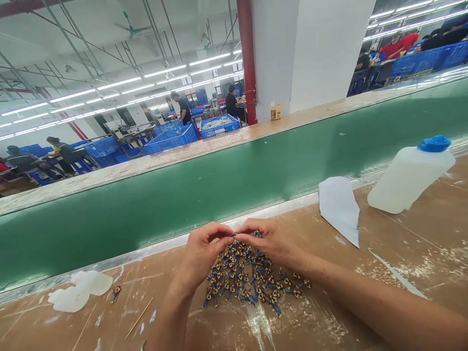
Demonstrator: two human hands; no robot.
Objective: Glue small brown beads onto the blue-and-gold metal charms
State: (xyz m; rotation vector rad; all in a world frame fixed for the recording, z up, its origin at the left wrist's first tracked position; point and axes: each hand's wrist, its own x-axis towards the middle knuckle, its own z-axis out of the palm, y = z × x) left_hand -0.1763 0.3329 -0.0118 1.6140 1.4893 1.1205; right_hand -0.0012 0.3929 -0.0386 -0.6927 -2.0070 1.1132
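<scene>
Many small figures [239,278], blue with yellow and red parts, lie in a loose pile on the brown tabletop [146,273]. Above the pile's far edge, my left hand [206,246] and my right hand [265,239] meet at the fingertips. Both hands pinch one small figure [234,235] between thumbs and forefingers; most of it is hidden by the fingers. One more figure [116,294] lies apart at the left, beside a white translucent piece [78,290].
A green conveyor belt [219,170] runs behind the table edge. On the right stand a plastic bottle with a blue cap [409,175] and a white sheet [338,207]. A thin stick [139,318] lies at left. Several people and blue crates [171,139] are in the background.
</scene>
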